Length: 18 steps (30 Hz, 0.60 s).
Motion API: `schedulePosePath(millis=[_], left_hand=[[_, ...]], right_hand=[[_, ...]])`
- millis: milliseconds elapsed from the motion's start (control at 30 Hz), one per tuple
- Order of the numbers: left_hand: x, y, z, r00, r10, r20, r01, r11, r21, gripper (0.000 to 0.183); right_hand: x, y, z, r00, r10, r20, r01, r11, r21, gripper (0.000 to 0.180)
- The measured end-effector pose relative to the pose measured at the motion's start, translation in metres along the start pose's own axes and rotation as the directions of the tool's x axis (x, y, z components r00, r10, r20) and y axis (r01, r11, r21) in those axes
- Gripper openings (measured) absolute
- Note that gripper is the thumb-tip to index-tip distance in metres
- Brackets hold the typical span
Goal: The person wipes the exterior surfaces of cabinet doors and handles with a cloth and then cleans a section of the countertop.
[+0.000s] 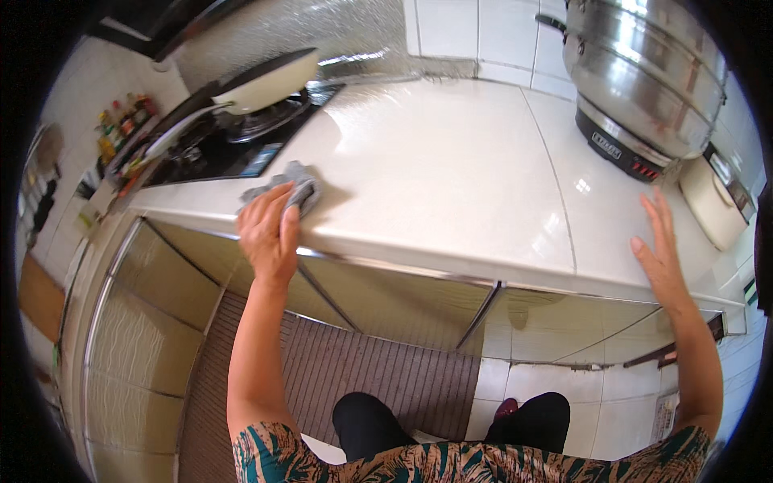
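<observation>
My left hand [270, 229] grips a crumpled grey cloth [303, 188] at the front edge of the white countertop [435, 175], just below the corner of the black gas hob [199, 158]. On the right, my right hand [661, 250] is held with its fingers apart and nothing in it, over or on the counter in front of the steamer; whether it touches the surface I cannot tell. The large stainless steel steamer [649, 78] stands on a dark base with red markings at the back right.
A cream frying pan [266, 84] rests on the hob, its handle pointing left. Bottles [124, 124] stand beyond the hob. A cream lidded container [712, 202] sits right of the steamer. Cabinet doors [398, 296] run below the counter; a brown striped mat [338, 368] lies on the floor.
</observation>
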<state>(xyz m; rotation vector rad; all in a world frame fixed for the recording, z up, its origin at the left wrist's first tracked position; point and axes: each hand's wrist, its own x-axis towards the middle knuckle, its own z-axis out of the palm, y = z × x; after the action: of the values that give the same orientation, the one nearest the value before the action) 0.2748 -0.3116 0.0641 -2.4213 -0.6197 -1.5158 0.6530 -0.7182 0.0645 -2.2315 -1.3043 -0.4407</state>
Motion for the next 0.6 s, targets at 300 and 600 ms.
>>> schedulePosePath(millis=[300, 600], left_hand=[[-0.029, -0.035, -0.017, 0.986, 0.161, 0.042, -0.166, 0.965, 0.202, 0.028], [-0.015, 0.000, -0.032, 0.937, -0.228, 0.265, 0.204, 0.972, 0.116, 0.045]], right_hand=[[0.002, -0.008, -0.014, 0.949, 0.283, 0.140, -0.188, 0.863, -0.469, 0.073], [0.010, -0.001, -0.011, 0.931, 0.277, 0.240, -0.244, 0.957, -0.160, 0.094]])
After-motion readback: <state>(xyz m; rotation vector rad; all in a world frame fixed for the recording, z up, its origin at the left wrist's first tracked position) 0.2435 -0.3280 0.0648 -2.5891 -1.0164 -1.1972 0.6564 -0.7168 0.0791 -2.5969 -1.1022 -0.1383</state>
